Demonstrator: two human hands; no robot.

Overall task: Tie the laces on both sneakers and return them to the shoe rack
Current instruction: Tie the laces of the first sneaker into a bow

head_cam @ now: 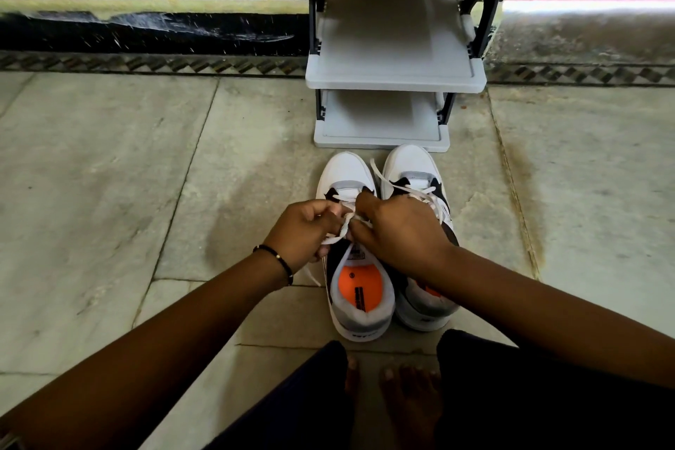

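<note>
Two white, grey and black sneakers stand side by side on the floor, toes toward the rack. The left sneaker (359, 289) shows an orange insole. My left hand (305, 228) and my right hand (400, 230) meet over its tongue, each pinching a strand of its white laces (347, 225). One lace end trails down past my left wrist. The right sneaker (411, 166) is partly hidden under my right hand, and its laces (401, 190) lie loose across its top. The grey shoe rack (396, 84) stands just beyond the toes, its shelves bare.
Pale stone floor tiles (109, 175) spread to both sides. A dark skirting and patterned border (146, 64) run along the wall behind the rack. My bare feet (398, 398) and dark trousers sit just behind the sneakers' heels.
</note>
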